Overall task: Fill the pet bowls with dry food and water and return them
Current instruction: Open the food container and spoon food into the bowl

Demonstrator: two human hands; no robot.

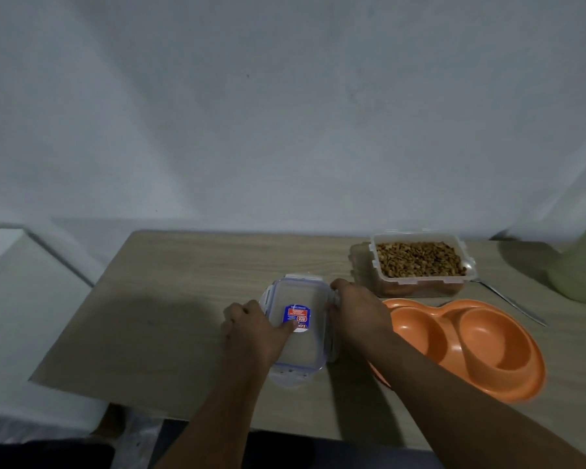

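Note:
A clear plastic lid (303,346) with a red and blue sticker lies flat on the wooden table (170,299). My left hand (254,328) grips its left edge, thumb on the sticker. My right hand (359,311) holds its right edge. To the right sits an orange double pet bowl (477,343), both wells empty. Behind it stands an open clear container of dry brown pet food (420,260).
A metal spoon (511,301) lies on the table right of the food container. A pale green object (582,265) stands at the far right edge. A white wall runs behind the table, and a white surface (17,299) adjoins its left side.

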